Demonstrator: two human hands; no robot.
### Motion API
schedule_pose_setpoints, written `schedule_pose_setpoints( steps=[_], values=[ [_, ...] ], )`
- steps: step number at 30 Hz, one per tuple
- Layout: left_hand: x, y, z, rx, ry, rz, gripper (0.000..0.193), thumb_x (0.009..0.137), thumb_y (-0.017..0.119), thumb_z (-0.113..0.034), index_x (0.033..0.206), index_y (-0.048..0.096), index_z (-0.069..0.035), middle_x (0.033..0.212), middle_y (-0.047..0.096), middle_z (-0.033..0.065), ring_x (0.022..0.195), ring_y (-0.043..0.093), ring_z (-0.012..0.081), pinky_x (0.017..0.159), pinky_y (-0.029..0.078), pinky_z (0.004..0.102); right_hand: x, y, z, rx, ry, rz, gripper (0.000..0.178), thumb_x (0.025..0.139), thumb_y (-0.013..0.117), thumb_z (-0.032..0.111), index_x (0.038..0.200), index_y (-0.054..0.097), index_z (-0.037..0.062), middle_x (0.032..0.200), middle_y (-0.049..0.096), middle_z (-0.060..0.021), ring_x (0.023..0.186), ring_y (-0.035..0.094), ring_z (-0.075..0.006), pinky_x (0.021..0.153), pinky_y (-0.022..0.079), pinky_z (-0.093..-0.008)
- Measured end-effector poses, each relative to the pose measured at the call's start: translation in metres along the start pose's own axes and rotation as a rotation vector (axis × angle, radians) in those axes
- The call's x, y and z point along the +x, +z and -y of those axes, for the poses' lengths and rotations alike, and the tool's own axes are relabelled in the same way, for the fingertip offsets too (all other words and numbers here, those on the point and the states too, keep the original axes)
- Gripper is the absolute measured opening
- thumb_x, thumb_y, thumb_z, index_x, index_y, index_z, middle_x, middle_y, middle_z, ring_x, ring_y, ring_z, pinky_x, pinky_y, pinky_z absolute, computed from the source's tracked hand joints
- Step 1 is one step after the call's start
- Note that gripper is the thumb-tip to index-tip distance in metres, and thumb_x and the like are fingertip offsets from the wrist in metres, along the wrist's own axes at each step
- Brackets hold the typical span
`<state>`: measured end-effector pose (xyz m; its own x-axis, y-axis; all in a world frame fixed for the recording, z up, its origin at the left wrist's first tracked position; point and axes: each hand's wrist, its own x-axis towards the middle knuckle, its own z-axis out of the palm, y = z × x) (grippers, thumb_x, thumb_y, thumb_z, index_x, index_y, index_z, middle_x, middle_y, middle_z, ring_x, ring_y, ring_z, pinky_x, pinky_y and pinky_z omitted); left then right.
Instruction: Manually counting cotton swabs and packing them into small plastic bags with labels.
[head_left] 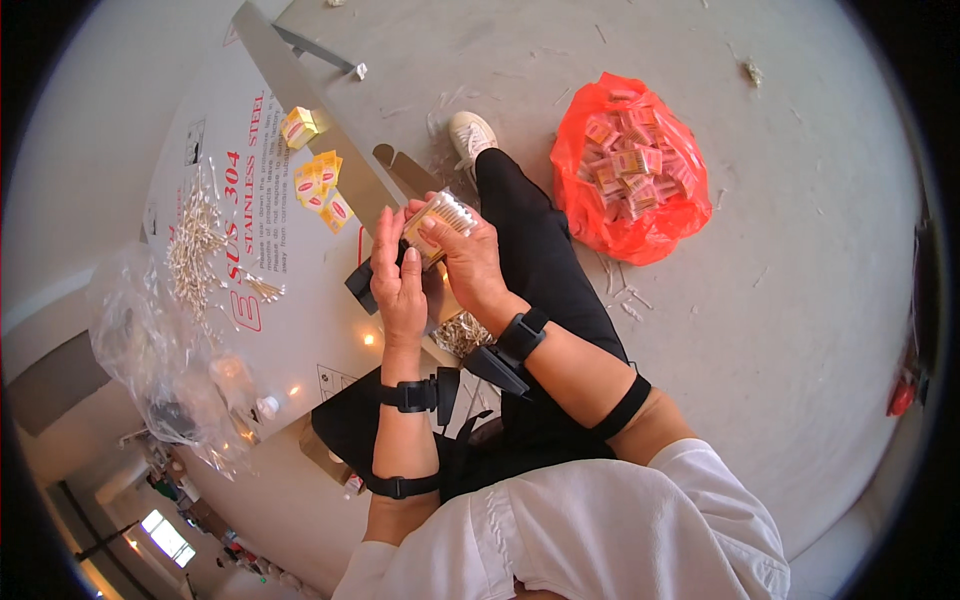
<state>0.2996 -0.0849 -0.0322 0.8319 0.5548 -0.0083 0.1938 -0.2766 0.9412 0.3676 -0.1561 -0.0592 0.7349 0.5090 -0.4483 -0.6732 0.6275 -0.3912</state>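
Note:
A small pack of cotton swabs (pixel 437 228) with a yellow label and white tips along one end is held up over the table's edge. My right hand (pixel 475 265) is closed around it, thumb across its front. Close against the pack's left side is my left hand (pixel 399 285), its fingers stretched out and its thumb near the pack's lower corner. How firmly the left palm touches the pack is hidden. Yellow label cards (pixel 318 182) lie spread on the table to the left, below a small stack of yellow cards (pixel 299 128).
Loose cotton swabs (pixel 197 245) are heaped on the printed tabletop (pixel 300 275), next to a clear plastic bag (pixel 150 350). A box of swabs (pixel 461 334) sits below my hands. On the floor at right, a red plastic bag (pixel 566 190) holds several packed bundles (pixel 637 160).

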Motion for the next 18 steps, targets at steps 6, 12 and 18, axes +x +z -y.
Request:
schedule_pose_setpoints(
  steps=[6, 12, 18],
  values=[
    [-0.020, 0.006, -0.001, 0.524, 0.186, -0.082, 0.063, 0.098, 0.046, -0.032, 0.148, 0.024, 0.000, 0.153, 0.025, 0.0212, 0.143, 0.022, 0.0378, 0.116, 0.017, 0.0452, 0.008, 0.003, 0.018, 0.155, -0.025, -0.104, 0.057, 0.090, 0.063, 0.007, 0.142, 0.039, 0.0017, 0.128, 0.059, -0.0147, 0.120, 0.055, -0.0248, 0.101, 0.045, -0.0382],
    [-0.043, 0.000, 0.008, 0.869, 0.095, -0.051, 0.070, 0.099, 0.034, -0.051, 0.150, 0.023, -0.003, 0.156, 0.016, 0.0223, 0.144, 0.011, 0.0424, 0.115, 0.009, 0.0545, 0.005, 0.004, 0.016, 0.110, 0.043, 0.027, 0.048, 0.092, 0.062, 0.011, 0.136, 0.046, 0.0008, 0.125, 0.061, -0.0154, 0.120, 0.055, -0.0253, 0.100, 0.046, -0.0387],
    [-0.043, -0.005, 0.005, 0.985, 0.015, 0.041, 0.070, 0.097, 0.029, -0.059, 0.150, 0.030, -0.012, 0.157, 0.015, 0.0212, 0.145, 0.007, 0.0428, 0.112, 0.005, 0.0607, 0.000, 0.003, 0.004, -0.003, 0.044, 0.002, 0.037, 0.092, 0.062, 0.012, 0.125, 0.053, -0.0009, 0.120, 0.064, -0.0151, 0.108, 0.061, -0.0217, 0.092, 0.052, -0.0356]
  ],
)
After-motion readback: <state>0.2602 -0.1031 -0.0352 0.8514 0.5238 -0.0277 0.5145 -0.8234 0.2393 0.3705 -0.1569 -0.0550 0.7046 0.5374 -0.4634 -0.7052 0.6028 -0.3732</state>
